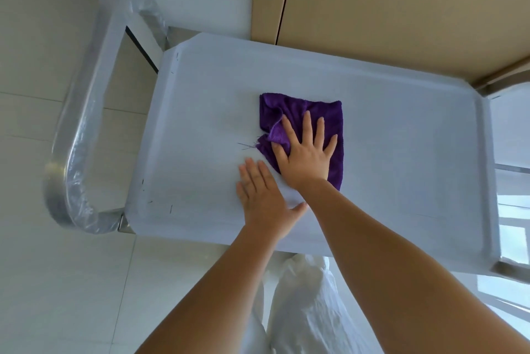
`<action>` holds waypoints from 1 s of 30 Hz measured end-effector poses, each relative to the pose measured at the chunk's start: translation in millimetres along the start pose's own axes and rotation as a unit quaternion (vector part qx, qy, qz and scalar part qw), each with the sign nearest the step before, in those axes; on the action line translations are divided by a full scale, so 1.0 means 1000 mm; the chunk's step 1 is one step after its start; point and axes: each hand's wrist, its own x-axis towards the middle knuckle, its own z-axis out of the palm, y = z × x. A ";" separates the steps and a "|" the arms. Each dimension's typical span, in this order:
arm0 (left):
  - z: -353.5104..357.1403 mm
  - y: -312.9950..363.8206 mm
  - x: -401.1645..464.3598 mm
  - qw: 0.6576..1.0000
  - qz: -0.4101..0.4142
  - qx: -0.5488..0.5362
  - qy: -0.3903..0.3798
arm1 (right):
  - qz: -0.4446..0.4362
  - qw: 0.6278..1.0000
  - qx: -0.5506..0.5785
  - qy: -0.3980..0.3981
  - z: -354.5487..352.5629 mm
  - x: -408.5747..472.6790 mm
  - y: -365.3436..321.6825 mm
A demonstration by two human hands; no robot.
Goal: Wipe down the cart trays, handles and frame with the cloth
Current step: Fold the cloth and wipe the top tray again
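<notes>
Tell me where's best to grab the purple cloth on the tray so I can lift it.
Probably the bunched fold at the purple cloth's upper-left, pinched from above. The rest lies flat on the tray under the right hand, offering little to grip.

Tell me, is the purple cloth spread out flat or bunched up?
Mostly spread flat on the tray, under the right hand. Only the cloth edge by the thumb is bunched into folds.

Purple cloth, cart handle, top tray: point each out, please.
purple cloth (324, 112), head view, bare upper part.
cart handle (86, 112), head view, plastic-wrapped long bar.
top tray (415, 153), head view, bare surface at right.
</notes>
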 end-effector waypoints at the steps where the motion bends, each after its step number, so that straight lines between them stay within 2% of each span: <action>1: 0.000 0.002 0.001 1.000 -0.007 0.005 -0.005 | -0.002 1.000 -0.001 0.002 0.000 -0.001 0.005; 6: -0.001 0.002 0.000 1.000 -0.006 -0.014 -0.015 | 0.026 1.000 0.004 -0.009 -0.002 -0.010 0.034; 12: -0.012 -0.014 -0.003 0.998 0.043 -0.038 -0.026 | 0.227 0.969 0.097 -0.023 0.003 -0.038 0.031; 15: -0.017 -0.024 -0.004 0.995 0.068 -0.048 -0.046 | 0.273 0.951 0.141 -0.031 0.008 -0.055 0.016; 18: -0.027 -0.031 -0.004 0.985 0.094 -0.116 -0.087 | 0.300 0.938 0.166 -0.045 0.012 -0.068 0.000; 21: -0.041 -0.050 -0.008 0.972 0.114 -0.184 -0.095 | 0.284 0.941 0.174 -0.055 0.013 -0.074 -0.016; 26: -0.043 -0.089 -0.021 0.976 0.097 -0.195 0.014 | 0.172 0.973 0.137 -0.074 0.018 -0.081 -0.050; 30: -0.031 -0.123 -0.044 0.972 0.092 -0.203 0.073 | 0.101 0.985 0.114 -0.085 0.023 -0.084 -0.084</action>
